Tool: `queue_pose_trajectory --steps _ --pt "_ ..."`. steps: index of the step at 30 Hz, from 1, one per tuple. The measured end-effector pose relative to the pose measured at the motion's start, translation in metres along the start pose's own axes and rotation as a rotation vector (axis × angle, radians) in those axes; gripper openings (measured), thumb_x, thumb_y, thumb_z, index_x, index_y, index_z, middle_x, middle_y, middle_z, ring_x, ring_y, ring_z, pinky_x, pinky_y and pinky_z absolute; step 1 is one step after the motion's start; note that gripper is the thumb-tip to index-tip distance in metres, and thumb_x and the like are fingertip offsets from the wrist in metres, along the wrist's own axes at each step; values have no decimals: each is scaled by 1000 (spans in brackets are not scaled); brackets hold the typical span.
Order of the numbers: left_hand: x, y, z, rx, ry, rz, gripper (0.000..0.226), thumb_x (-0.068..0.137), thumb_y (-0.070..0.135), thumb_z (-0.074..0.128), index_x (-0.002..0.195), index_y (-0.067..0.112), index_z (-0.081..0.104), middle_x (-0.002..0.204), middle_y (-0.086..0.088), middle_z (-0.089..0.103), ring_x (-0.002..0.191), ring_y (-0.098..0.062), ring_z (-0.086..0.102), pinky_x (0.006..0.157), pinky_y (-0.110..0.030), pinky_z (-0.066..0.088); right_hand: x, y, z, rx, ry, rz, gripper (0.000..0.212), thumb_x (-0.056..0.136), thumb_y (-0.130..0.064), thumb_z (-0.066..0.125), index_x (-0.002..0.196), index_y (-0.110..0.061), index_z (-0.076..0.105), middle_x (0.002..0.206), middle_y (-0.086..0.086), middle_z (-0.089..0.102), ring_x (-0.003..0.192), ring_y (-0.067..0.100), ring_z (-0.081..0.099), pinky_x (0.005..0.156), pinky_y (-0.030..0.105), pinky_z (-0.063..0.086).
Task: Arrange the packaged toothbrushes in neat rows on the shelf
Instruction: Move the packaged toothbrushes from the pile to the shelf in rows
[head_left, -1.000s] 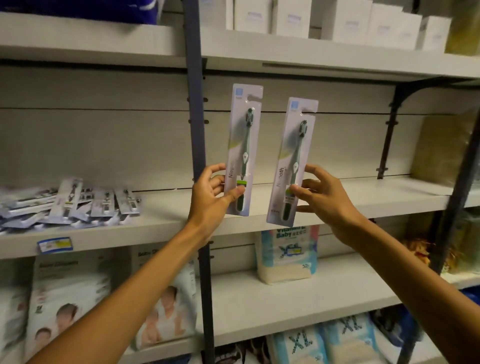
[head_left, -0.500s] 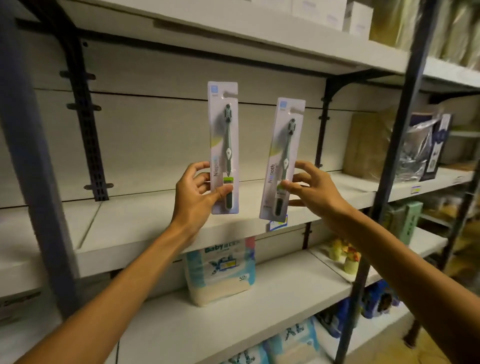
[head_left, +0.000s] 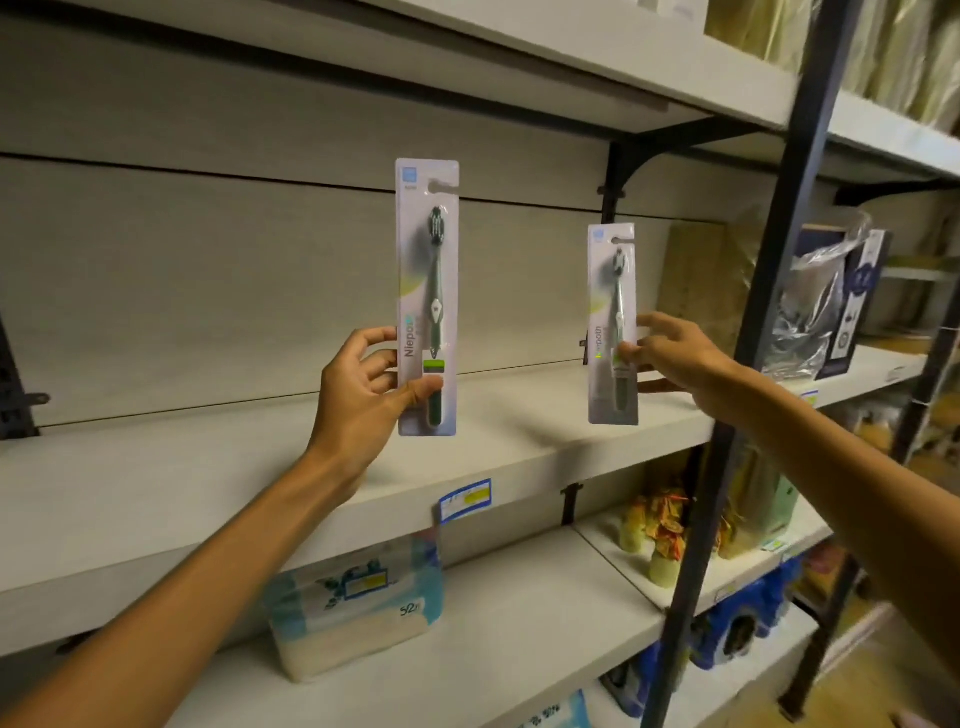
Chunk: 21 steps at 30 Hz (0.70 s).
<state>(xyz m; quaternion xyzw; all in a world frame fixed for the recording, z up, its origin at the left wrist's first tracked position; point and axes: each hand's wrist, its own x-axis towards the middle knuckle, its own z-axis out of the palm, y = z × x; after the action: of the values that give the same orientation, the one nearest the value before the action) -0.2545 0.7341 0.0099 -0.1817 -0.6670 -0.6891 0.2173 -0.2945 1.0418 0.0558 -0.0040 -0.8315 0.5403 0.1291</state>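
While each hand (head_left: 358, 395) (head_left: 675, 358) pinches an upright toothbrush pack (head_left: 427, 296) (head_left: 613, 325), rear fingers hidden, right label part-covered.

Two packaged toothbrushes, dark green brushes in white blister cards, both upright, heads up. Left package (head_left: 427, 296) at frame centre, right package (head_left: 613, 325) right of centre, above the pale shelf (head_left: 208, 483).

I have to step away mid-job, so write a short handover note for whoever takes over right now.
Left hand: grips one packaged toothbrush upright, in the air above the shelf.
Right hand: pinches a second packaged toothbrush upright, further right over the same shelf.
Done: no pack lies on the shelf stretch in view; no row started here.
Left: set both packs down side by side, then add more to build neat rows.
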Motion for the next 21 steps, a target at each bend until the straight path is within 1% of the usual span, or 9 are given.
queue_pose_trajectory --steps 3,6,9,11,14,16,18,19,21 --pt "6 -11 22 13 27 -27 50 69 13 76 113 18 50 108 -5 68 91 -17 70 71 -26 59 39 19 -30 -62 -6 63 41 92 -9 58 131 -16 47 96 2 61 89 19 62 65 32 51" --pt "11 -21 46 39 77 -43 45 72 9 75 108 21 51 108 -5 69 91 -17 70 73 -28 59 78 39 -53 -159 -20 138 29 93 -7 57 122 -12 51 91 6 59 92 24 60 76 38 51" --pt "15 -30 68 44 122 -66 45 69 12 75 106 23 53 105 -3 69 90 -17 70 71 -26 59 115 63 -70 -294 -21 208 15 94 -9 57 108 -5 55 86 9 59 83 26 60 76 38 52" --pt "16 -37 83 46 149 -88 46 69 10 75 108 20 54 105 -4 70 91 -18 70 71 -27 59 138 80 -77 -349 -19 237 13 94 -12 57 103 -3 56 86 12 59 78 26 60 76 37 52" --pt "13 -47 106 57 184 -116 46 72 4 74 112 15 54 106 -5 70 91 -19 70 73 -30 59 172 108 -85 -390 -42 260 11 93 -11 58 100 -2 57 92 15 60 82 27 61 79 38 54" --pt "13 -51 118 59 204 -120 46 72 1 74 112 13 54 104 -4 70 90 -18 70 73 -28 59 192 122 -87 -441 -63 297 11 92 -12 60 96 -1 59 92 15 61 79 25 60 82 37 55" --pt "14 -53 129 67 220 -121 48 72 -2 74 114 10 54 103 -6 70 89 -18 71 74 -29 59 207 129 -87 -482 -120 357 12 91 -12 62 88 0 61 84 15 61 69 23 59 77 36 55" --pt "15 -54 134 72 225 -124 48 72 -2 74 115 8 53 103 -6 70 88 -18 71 75 -30 59 212 133 -87 -510 -151 375 14 91 -12 62 86 1 61 80 14 60 65 22 58 72 34 55" --pt "18 -57 141 81 230 -126 49 72 -4 73 115 7 53 103 -8 70 87 -18 71 75 -29 59 216 141 -88 -608 -183 362 16 92 -13 59 90 2 59 76 13 58 62 21 55 60 32 51"
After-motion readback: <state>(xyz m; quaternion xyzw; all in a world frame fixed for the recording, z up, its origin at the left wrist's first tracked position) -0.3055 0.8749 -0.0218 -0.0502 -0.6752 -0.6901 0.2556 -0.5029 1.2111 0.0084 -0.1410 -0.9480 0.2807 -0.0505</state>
